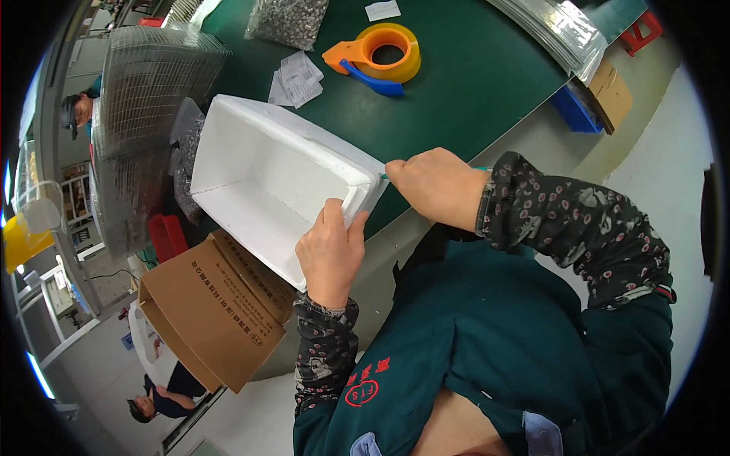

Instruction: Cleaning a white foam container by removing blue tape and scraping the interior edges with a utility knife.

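Observation:
A white foam box lies tilted at the edge of the green table, its open side facing me; the inside looks bare. My left hand grips the box's near rim, thumb and fingers on either side of the wall. At the box's right corner, my right hand is closed in a fist round a thin green tool. Its tip end meets the foam, and a bit of green shows behind the wrist. The fist hides most of the tool, so I cannot tell its exact kind.
On the green table lie an orange tape dispenser, paper slips and a bag of small metal parts. An open cardboard carton stands below left, near a red bin. Stacked clear trays rise at left. Two people are farther off.

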### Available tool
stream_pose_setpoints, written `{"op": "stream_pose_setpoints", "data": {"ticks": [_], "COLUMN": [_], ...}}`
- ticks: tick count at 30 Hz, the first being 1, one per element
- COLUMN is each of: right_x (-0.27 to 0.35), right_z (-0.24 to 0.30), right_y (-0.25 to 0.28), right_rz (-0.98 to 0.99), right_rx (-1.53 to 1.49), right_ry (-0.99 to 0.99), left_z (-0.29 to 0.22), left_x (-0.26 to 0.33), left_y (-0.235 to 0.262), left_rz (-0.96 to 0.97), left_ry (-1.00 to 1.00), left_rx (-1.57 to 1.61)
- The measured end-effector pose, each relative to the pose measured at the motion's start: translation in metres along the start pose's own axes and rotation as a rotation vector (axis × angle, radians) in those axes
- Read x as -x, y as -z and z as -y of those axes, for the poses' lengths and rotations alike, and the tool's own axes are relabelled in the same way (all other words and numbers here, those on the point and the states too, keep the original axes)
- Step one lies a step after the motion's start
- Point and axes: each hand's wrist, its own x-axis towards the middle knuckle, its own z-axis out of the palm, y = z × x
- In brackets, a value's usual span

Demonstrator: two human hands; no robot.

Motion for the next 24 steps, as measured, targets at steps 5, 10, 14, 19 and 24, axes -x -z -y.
{"op": "stream_pose_setpoints", "data": {"ticks": [5, 10, 14, 19, 24], "right_x": [0.010, 0.013, -0.001, 0.002, -0.003], "right_z": [-0.003, -0.008, -0.016, -0.021, -0.033], "right_y": [0.006, 0.003, -0.027, -0.024, -0.042], "right_rz": [0.050, 0.088, -0.021, 0.036, 0.013], "right_rx": [0.045, 0.088, 0.097, 0.057, 0.089], "right_ry": [0.047, -0.008, 0.015, 0.046, 0.030], "left_z": [0.005, 0.001, 0.003, 0.007, 0.000], "left_x": [0.007, 0.001, 0.002, 0.003, 0.001], "left_y": [0.000, 0.003, 0.002, 0.000, 0.004], "left_rz": [0.008, 0.034, 0.034, 0.021, 0.047], "left_ry": [0.016, 0.008, -0.004, 0.012, 0.001], "left_rx": [-0.038, 0.000, 0.004, 0.016, 0.017]}}
